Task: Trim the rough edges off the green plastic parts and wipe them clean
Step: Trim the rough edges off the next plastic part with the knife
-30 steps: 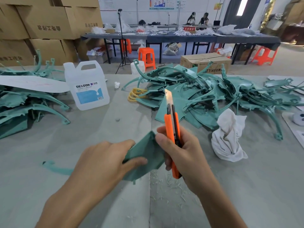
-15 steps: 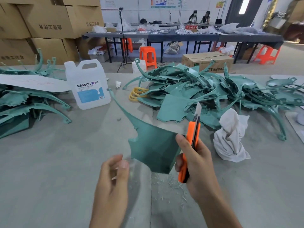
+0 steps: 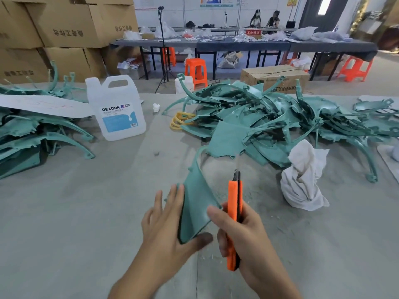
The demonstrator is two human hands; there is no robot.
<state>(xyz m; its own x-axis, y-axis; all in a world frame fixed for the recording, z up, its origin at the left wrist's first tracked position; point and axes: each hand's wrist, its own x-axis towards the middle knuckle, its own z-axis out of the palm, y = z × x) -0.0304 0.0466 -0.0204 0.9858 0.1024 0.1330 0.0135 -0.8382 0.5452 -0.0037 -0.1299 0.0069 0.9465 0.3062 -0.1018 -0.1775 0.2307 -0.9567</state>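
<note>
Green plastic is sitting between both hands just above the table: the green part [image 3: 197, 210], a flat panel whose curved tail is pointing away from the person. The left hand [image 3: 164, 231] is backing it with straight fingers while its thumb is pinching the lower corner. The right hand [image 3: 244, 231] is gripping the orange utility knife [image 3: 234, 201], blade up and clear of the plastic, its thumb resting on the panel's near edge.

Half a second ago the left hand was off the part and the right hand alone was carrying it, tail swung up to the left. Now the left hand is taking it back, turned round. I am reading that as a re-grip to offer another edge to the blade, so trimming here is probably unfinished and wiping not yet begun.

Pale shavings [image 3: 207, 255] are lying on the grey table [image 3: 86, 212] under the hands. A white rag [image 3: 302, 178] is standing near on the right, a heap of green parts [image 3: 269, 117] behind it, and a white jug [image 3: 117, 108] is to the left. Cardboard boxes [image 3: 71, 22], an orange stool [image 3: 195, 70] and long tables [image 3: 237, 45] are filling the room behind.
</note>
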